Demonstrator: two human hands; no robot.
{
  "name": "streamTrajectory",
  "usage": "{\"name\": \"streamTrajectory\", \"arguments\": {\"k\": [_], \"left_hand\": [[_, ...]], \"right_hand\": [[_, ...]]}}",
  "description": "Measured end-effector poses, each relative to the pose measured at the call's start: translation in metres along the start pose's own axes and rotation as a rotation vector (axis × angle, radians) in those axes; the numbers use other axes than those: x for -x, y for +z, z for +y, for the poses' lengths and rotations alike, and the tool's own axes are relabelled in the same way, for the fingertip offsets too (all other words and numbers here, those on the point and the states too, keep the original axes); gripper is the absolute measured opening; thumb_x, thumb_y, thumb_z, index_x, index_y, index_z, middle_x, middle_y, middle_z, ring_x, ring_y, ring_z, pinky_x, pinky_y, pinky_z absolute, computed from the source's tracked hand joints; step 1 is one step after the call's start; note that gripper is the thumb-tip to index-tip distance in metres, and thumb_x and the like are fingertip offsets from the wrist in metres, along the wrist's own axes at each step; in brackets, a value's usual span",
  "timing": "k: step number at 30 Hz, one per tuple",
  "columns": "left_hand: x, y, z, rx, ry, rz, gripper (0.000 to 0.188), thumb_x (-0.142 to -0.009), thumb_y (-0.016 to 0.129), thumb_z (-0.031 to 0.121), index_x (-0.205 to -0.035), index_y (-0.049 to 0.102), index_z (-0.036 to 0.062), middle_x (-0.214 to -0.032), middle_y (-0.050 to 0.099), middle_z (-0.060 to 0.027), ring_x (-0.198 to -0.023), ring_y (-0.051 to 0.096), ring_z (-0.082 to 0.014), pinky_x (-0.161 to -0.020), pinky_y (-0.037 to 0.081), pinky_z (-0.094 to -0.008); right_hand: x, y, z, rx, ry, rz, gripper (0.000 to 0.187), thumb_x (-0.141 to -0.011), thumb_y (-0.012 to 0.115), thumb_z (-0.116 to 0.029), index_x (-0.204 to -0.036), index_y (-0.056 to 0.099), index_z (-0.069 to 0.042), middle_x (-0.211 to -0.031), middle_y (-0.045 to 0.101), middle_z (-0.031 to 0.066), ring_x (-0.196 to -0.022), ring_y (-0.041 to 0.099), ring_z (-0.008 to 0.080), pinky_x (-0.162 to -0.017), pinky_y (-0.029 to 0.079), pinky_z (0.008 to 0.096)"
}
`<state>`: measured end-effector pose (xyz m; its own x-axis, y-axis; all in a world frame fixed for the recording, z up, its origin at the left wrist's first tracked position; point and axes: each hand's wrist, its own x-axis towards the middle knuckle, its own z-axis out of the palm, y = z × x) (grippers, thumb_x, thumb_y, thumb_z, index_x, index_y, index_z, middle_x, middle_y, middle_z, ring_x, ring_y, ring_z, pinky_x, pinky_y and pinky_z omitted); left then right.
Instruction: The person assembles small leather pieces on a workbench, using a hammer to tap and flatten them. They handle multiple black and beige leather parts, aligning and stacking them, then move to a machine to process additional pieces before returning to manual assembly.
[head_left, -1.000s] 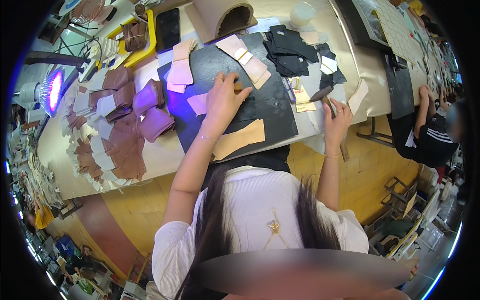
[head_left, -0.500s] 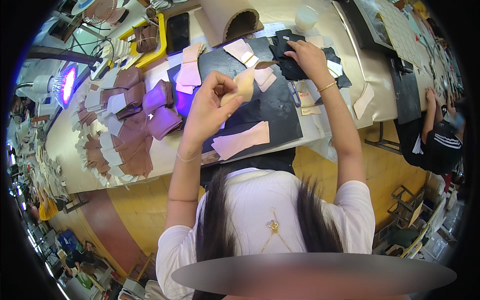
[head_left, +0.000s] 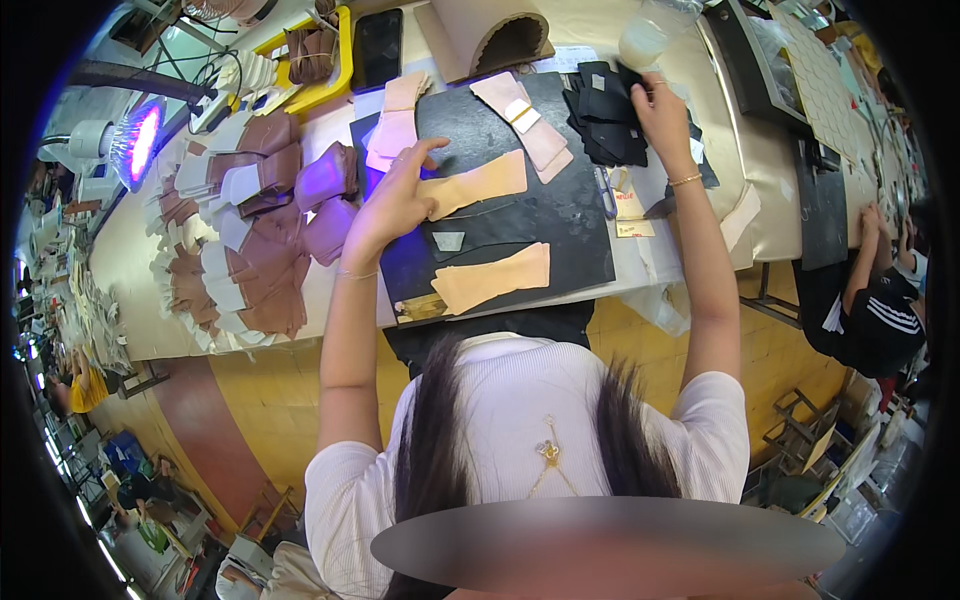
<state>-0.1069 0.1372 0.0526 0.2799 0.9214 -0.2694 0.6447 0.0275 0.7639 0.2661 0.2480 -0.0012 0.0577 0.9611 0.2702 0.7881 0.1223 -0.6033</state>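
Note:
On the black board, a cream leather piece lies flat, its left end beside my left hand. The index finger and thumb of that hand are spread apart over this end. My right hand has its bent fingers at the right edge of a stack of black leather pieces; its thumb is hidden. Nearer me, a second cream piece lies by a black strip bearing a small grey patch. Banded pale pink pieces sit at the board's far side, and more pink pieces at its far left.
Brown leather pieces fan out at left under a lit lamp. Behind stand a yellow tray, a phone, a curved brown form and a plastic cup. Scissors and a paper tag lie at right.
The cream piece, bent up in my left hand before, now lies flat on the board, and that hand has spread its fingers. My right hand has shifted to the black stack's right edge.

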Motion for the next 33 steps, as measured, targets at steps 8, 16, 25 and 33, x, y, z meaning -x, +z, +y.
{"name": "streamTrajectory", "arguments": {"k": [8,16,25,33], "left_hand": [[0.013,0.023,0.024,-0.389,0.147,0.242,0.047,-0.076,0.072,0.004,-0.121,0.060,0.0077,-0.115,0.055,-0.0174,-0.111,0.053,-0.0376,-0.096,0.045,-0.0443],[0.001,0.052,0.052,-0.274,0.222,0.178,0.031,-0.084,0.071,0.016,-0.113,0.066,0.0070,-0.112,0.057,-0.0136,-0.110,0.053,-0.0335,-0.096,0.044,-0.0419],[-0.007,0.050,0.076,0.025,0.202,0.198,0.030,-0.086,0.072,0.019,-0.114,0.070,0.0087,-0.112,0.062,-0.0110,-0.102,0.060,-0.0250,-0.084,0.049,-0.0347],[0.006,0.041,0.060,-0.010,0.101,0.190,0.030,-0.087,0.071,0.019,-0.114,0.069,0.0047,-0.112,0.062,-0.0128,-0.099,0.061,-0.0255,-0.079,0.053,-0.0345]], "right_hand": [[0.006,-0.025,0.036,-0.218,0.301,0.308,0.035,-0.095,0.060,-0.021,-0.122,0.052,0.000,-0.098,0.070,0.0219,-0.083,0.069,0.0317,-0.076,0.052,0.0379],[0.026,-0.056,0.029,-0.113,0.291,0.515,0.032,-0.095,0.062,-0.015,-0.119,0.047,0.000,-0.087,0.067,0.0135,-0.076,0.066,0.0216,-0.070,0.053,0.0319],[0.062,-0.076,-0.036,-1.052,0.305,0.266,0.050,-0.091,0.071,-0.013,-0.130,0.041,-0.002,-0.088,0.060,0.0054,-0.073,0.060,0.0114,-0.062,0.059,0.0263],[0.095,-0.088,-0.052,-0.915,0.445,-0.213,0.041,-0.094,0.065,-0.012,-0.130,0.046,-0.004,-0.087,0.062,0.0018,-0.072,0.059,0.0067,-0.060,0.055,0.0208]]}}
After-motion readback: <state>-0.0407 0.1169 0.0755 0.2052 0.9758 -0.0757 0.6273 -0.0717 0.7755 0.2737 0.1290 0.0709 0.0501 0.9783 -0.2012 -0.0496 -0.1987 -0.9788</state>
